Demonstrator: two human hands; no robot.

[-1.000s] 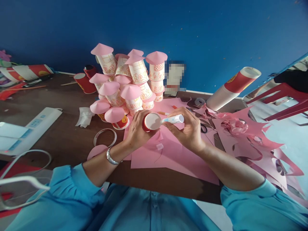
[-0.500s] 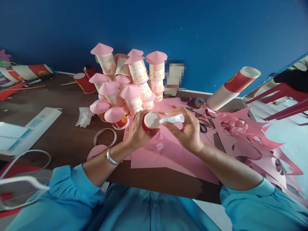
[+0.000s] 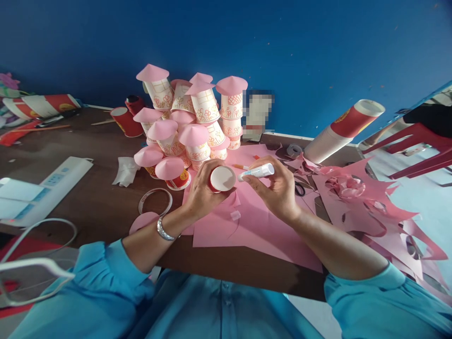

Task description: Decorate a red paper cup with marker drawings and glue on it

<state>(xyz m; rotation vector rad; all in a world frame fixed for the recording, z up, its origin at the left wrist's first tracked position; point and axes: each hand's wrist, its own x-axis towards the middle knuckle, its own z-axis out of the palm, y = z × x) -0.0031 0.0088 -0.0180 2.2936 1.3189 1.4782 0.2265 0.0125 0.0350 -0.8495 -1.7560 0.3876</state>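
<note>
My left hand is wrapped round a red paper cup, its round whitish end facing up toward me. In my right hand is a white glue stick, held between thumb and fingers. The stick's tip points at the cup and sits a little to the right of its rim, apart from it. Both hands are above pink paper sheets. Behind my left hand stand several decorated cups with pink cone tops, some stacked.
A white tape roll ring and a white power strip lie at left. Black scissors rest beside my right hand. Cut pink scraps cover the right side, with a leaning cup stack behind. A blue wall rises behind.
The glue stick has moved slightly right, off the cup's rim, opening a small gap. My left hand still holds the cup, whose end is turned slightly more toward me.
</note>
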